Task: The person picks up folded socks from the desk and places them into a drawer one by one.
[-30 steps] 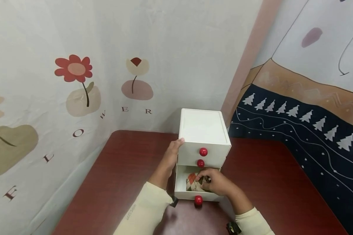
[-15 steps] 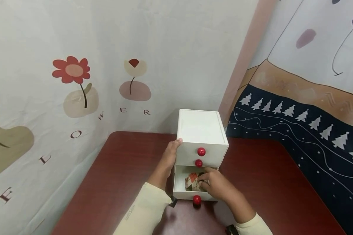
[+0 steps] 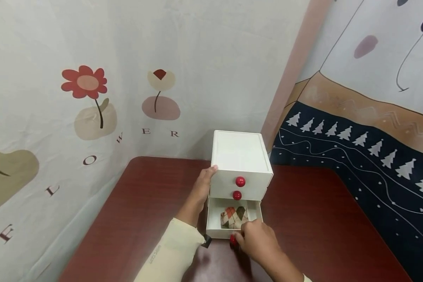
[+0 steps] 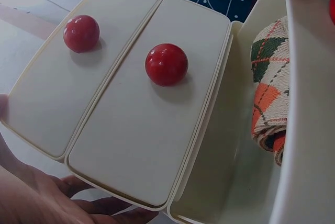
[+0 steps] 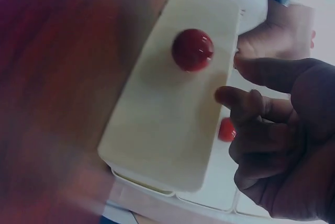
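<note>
A small white drawer cabinet (image 3: 241,150) stands on the table, its lowest drawer (image 3: 216,234) pulled out and the two above closed. Inside that drawer lies a rolled argyle sock (image 3: 232,218), beige with orange and green diamonds, also partly visible in the left wrist view. My left hand (image 3: 201,187) rests along the cabinet's left side, thumb tip at the upper front corner. Over the open drawer's front edge is my right hand (image 3: 259,239), fingers curled, overlapping the drawer's red knob (image 3: 233,239) in the head view. The right wrist view shows nothing between its thumb and index finger.
Two more red knobs (image 3: 240,181) mark the upper drawers. The dark red table (image 3: 155,192) extends on both sides of the cabinet. Behind it hang a pale flower-printed cloth (image 3: 204,70) and a navy cloth with white trees (image 3: 338,152).
My right hand has left the sock, which stays in the drawer, and has come forward and down to the drawer's front by the knob. The left hand has stayed against the cabinet.
</note>
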Action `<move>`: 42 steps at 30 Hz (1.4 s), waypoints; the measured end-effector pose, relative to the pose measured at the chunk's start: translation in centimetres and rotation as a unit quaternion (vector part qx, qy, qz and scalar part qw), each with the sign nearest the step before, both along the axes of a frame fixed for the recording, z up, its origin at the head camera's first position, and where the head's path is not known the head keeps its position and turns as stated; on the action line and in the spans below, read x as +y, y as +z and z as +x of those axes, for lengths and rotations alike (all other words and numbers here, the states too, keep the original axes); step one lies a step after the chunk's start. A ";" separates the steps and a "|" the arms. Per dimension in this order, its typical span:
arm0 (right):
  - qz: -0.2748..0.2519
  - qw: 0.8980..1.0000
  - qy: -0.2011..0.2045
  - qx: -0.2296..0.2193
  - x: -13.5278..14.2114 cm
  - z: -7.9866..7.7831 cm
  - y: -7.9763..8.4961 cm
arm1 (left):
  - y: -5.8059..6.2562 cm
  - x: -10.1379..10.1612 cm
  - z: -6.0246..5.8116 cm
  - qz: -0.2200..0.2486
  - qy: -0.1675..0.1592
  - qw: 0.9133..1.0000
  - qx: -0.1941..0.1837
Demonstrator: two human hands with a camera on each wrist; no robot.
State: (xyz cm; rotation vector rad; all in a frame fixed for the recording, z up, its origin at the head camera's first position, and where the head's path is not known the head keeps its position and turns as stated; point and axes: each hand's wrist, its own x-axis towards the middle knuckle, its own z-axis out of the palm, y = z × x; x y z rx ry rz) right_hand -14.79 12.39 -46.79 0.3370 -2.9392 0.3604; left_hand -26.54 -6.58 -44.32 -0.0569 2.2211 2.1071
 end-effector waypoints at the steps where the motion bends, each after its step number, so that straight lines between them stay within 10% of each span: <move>1: 0.014 1.000 -0.004 -0.010 -0.1 0.0 -0.2 | -0.1 0.0 0.0 0.002 -0.002 1.000 -0.001; 10: 0.070 0.996 -0.015 -0.057 -1.0 0.1 -1.4 | 0.0 -0.1 0.0 -0.002 -0.002 1.000 0.004; 42: 0.030 0.999 -0.028 -0.007 -1.6 -5.7 -2.0 | 0.3 -0.3 0.1 -0.008 -0.008 1.000 0.000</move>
